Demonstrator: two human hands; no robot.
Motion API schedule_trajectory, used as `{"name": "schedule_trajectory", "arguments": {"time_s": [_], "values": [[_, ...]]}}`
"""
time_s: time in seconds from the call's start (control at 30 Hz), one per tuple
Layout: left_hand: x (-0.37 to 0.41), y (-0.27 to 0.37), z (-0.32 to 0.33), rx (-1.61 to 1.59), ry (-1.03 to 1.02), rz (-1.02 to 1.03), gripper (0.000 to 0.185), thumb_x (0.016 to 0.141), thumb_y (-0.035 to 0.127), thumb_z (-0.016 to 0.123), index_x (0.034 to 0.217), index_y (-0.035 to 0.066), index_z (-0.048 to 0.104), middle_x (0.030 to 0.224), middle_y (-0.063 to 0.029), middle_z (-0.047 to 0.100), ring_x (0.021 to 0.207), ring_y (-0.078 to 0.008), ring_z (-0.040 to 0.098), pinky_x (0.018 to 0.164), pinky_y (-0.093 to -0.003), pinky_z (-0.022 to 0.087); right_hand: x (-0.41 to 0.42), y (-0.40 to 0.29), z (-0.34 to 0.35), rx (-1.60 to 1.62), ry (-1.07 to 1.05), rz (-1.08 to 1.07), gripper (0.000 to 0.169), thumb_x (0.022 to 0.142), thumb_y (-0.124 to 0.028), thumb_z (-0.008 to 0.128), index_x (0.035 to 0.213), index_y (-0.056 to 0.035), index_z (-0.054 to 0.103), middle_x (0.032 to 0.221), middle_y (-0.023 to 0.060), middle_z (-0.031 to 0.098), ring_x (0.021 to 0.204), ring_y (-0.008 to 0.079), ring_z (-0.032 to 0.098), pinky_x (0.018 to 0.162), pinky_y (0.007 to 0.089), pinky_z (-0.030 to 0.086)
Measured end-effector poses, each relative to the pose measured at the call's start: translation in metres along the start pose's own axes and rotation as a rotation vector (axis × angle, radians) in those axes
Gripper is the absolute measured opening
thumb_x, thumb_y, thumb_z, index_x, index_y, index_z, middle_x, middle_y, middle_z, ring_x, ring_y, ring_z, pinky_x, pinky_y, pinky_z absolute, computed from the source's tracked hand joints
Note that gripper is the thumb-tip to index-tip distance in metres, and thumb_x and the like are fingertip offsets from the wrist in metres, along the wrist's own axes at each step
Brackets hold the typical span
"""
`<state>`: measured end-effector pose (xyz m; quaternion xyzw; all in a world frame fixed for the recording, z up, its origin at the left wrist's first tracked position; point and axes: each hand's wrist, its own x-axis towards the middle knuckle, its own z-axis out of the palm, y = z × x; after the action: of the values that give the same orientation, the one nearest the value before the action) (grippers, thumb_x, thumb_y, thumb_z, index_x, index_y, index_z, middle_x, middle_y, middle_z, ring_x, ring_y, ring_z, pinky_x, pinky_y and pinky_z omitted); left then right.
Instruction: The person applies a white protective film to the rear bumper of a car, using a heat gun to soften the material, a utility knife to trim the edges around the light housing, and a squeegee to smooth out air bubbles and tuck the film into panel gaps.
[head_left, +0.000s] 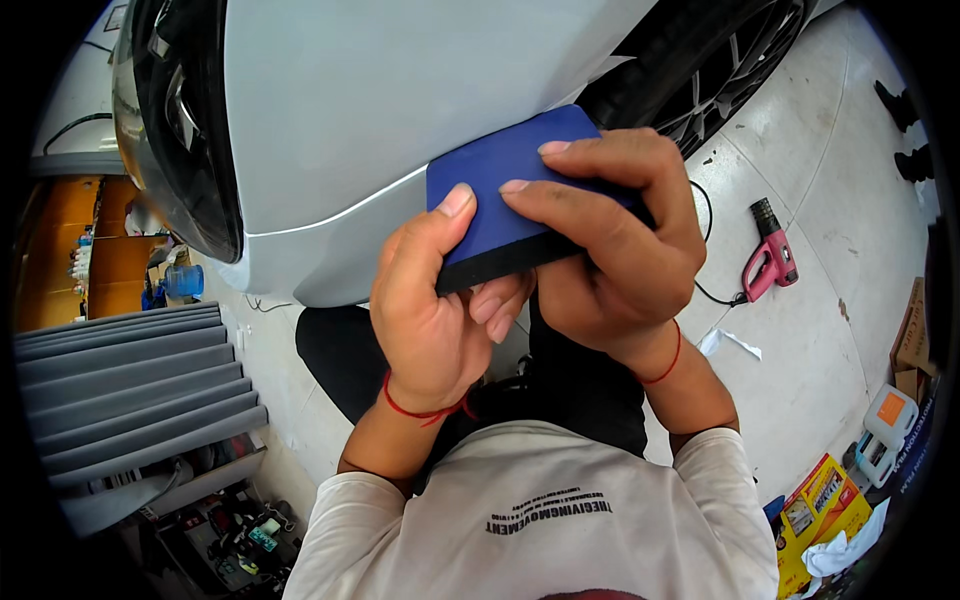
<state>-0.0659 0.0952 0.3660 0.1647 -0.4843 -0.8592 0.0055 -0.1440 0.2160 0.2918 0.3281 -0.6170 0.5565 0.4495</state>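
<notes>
Both hands hold a blue squeegee card (495, 176) with a black edge strip along its side nearest me. My left hand (435, 307) grips its left part, thumb on the blue face and fingers curled beneath. On the right side, my right hand (626, 232) has two fingertips on the blue face and its palm below the card. Behind the card is the pale grey body panel of a car (382, 90), with a crease line running across it. Whether the card touches the panel cannot be told. A dark headlight (180, 120) lies to the left.
A car wheel (712, 82) is at upper right. On the tiled floor (817, 247) lie a pink heat gun (771, 259) with its cord and a white scrap (727, 343). Cartons and a plastic jug (885, 431) line the right. A grey curtain (142, 390) hangs left, above a tool-filled bin (232, 540).
</notes>
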Motion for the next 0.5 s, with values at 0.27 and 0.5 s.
{"name": "schedule_trajectory", "arguments": {"time_s": [0.27,0.5], "values": [[0.004,-0.011,-0.003,0.028,-0.037,0.089,0.043,0.108,0.03,0.049,0.074,0.005,0.056,0.058,-0.0054,0.05,0.048,-0.0144,0.046,0.048,-0.0295,0.039,-0.003,-0.005,-0.001,0.01,0.004,0.047,0.035,0.061,0.008,0.064,0.091,-0.0035,0.079,0.101,0.0125,0.072,0.083,0.0266,0.067,0.072,0.0334,0.054],[0.005,-0.029,0.002,0.112,-0.11,0.177,0.046,0.111,0.031,0.046,0.075,0.004,0.057,0.061,-0.0062,0.052,0.05,-0.0147,0.048,0.049,-0.0299,0.041,0.002,0.001,-0.013,0.039,0.007,0.067,0.035,0.06,0.01,0.064,0.087,-0.0056,0.08,0.098,0.0094,0.073,0.082,0.0232,0.068,0.07,0.0292,0.054]]}}
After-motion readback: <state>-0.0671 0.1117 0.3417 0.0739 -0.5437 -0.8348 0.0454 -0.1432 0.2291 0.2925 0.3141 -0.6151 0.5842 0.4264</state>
